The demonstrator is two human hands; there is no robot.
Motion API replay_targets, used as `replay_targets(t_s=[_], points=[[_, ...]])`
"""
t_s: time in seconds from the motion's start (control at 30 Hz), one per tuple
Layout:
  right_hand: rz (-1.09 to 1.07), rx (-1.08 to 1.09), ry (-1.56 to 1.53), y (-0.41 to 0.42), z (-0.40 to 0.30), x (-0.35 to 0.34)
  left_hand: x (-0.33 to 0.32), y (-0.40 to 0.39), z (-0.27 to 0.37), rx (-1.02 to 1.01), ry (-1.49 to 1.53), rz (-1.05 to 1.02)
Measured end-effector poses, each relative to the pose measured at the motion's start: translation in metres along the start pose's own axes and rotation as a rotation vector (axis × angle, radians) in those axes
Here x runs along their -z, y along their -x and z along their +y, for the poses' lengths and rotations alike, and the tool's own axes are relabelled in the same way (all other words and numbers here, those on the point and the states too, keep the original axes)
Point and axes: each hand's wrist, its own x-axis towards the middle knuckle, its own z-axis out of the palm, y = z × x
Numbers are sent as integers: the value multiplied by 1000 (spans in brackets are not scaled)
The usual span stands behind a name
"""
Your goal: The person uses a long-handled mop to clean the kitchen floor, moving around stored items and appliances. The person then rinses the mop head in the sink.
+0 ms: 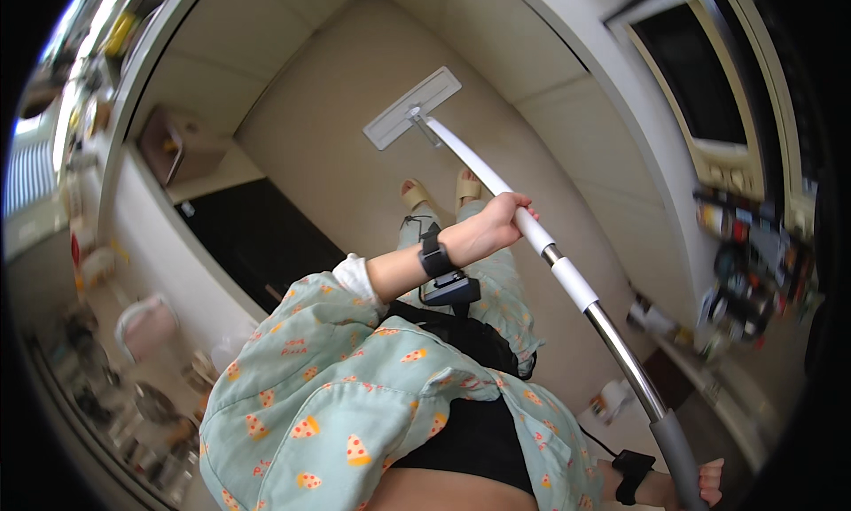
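Observation:
A flat mop crosses the view from the floor up to the lower right. Its rectangular head [415,107] lies on the beige floor, in front of my slippered feet. My left hand [495,220] is wrapped around the white lower part of the pole [488,177]. Above that grip the pole becomes bare chrome [621,351]. The grey handle [675,448] is in the grasp of my right hand [708,482], low at the right rim, where only some fingers show past the handle.
Pale cabinets stand on both sides of the narrow floor [352,65]. At the right, a microwave-like appliance [698,79] sits on a counter with several blurred items. A pinkish-brown bin [199,152] hangs at the left, near a black appliance front [256,235]. Several dishes crowd the left counter.

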Motion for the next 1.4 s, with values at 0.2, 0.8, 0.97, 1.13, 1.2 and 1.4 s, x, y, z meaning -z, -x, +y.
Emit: replay_targets(t_s=[0.2,0.8,0.97,1.13,1.2,1.4], points=[[100,-87,223,-14,-49,-20,-15,6,20,286,-215,-99],[645,-208,811,-17,-161,-108,-106,-14,15,616,-1005,75],[751,-86,1049,-68,-142,-161,-146,-28,1,809,-1137,149],[819,-185,1345,-100,-112,-189,-164,-44,-29,996,-1248,235],[860,-212,1437,-103,-113,-195,-175,-56,-44,1049,-1349,220],[932,-235,1577,-92,-94,-155,-208,-101,-150,1274,-1499,367]])
